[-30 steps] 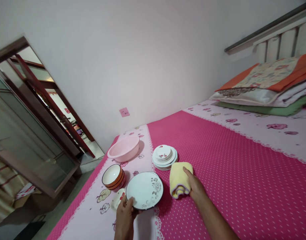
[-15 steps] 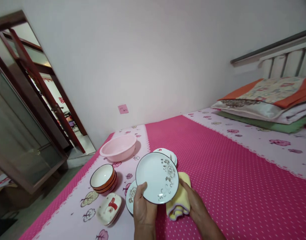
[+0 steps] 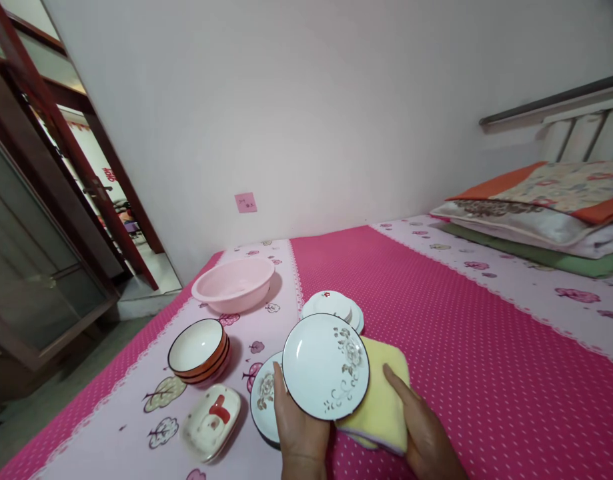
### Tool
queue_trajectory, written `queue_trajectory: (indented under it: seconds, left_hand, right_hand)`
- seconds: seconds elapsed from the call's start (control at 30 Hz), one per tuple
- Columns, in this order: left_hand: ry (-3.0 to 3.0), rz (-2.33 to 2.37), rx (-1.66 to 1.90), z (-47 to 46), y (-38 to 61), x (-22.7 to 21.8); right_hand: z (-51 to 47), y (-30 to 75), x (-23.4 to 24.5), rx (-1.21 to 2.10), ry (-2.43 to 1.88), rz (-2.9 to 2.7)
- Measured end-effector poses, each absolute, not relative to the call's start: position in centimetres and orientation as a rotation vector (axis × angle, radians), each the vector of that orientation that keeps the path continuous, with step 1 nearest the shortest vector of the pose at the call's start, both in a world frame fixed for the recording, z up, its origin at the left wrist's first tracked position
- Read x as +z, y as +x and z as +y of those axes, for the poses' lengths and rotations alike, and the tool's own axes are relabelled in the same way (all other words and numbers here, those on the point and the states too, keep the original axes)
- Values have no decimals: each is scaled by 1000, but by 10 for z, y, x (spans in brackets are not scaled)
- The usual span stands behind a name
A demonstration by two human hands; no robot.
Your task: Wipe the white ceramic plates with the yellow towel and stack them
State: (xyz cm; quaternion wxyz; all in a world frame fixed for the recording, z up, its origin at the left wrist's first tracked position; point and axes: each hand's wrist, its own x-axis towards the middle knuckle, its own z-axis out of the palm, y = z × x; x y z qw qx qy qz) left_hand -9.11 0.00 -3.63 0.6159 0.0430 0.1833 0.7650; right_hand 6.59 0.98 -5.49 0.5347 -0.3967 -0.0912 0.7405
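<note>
My left hand supports a white plate with a dark rim and grey-brown flowers, tilted up toward me. My right hand grips a folded yellow cloth, which lies against the plate's right edge and partly behind it. Under my left wrist, a matching flowered plate rests on the bedspread, partly covered. Just beyond the held plate sits a stack of white plates, one with a small red mark. To the left are a rectangular dish with a red-scarfed figure and several stacked orange-brown bowls.
A pink basin stands near the wall at the back left. Folded bedding with a pillow is piled at the right by a white radiator. The bedspread is pink, and a doorway opens at the left.
The plate has shifted slightly right and down in my left hand. My right hand has moved right, and the cloth now spreads wider beside the plate. The view has turned a little.
</note>
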Motion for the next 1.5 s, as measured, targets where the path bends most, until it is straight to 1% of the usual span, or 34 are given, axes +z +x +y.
queue_trajectory:
  seconds: [0.23, 0.33, 0.43, 0.57, 0.7, 0.77, 0.9, 1.03, 1.17, 1.3, 1.4, 1.5]
  left_hand:
    - [-115, 567, 1718, -4, -94, -9]
    - [-98, 578, 1716, -5, -97, -5]
    - [-90, 583, 1727, -3, -96, -11]
    - [-37, 584, 1747, -1, -91, -19]
    - [2, 633, 1755, -4, -81, -20]
    - [12, 637, 1739, -5, -74, -21]
    - [48, 577, 1683, -7, -61, -28]
    - [56, 497, 1651, -9, -56, -28]
    - [-8, 500, 1687, -9, -61, -23]
    - [63, 434, 1658, -9, -75, -29]
    - [139, 395, 1531, -11, -86, -35]
    - [209, 373, 1398, -13, -92, -41]
  right_hand:
    - [6, 86, 7, 1524, -1125, -480]
    - [12, 96, 33, 1294, -1154, -674]
    - [14, 92, 47, 1089, -1181, -843]
    - [9, 66, 40, 990, -1208, -1131]
    - [13, 47, 15, 689, -1198, -1460]
    - [17, 44, 4, 578, -1201, -1565]
    - [19, 39, -6, 465, -1154, -1666]
    - [11, 31, -11, 434, -1014, -1767]
    - [2, 28, -14, 505, -823, -1852]
    - [-6, 38, -6, 702, -727, -1950]
    - [-10, 50, 6, 910, -761, -2000]
    - [-14, 61, 16, 1020, -832, -2090]
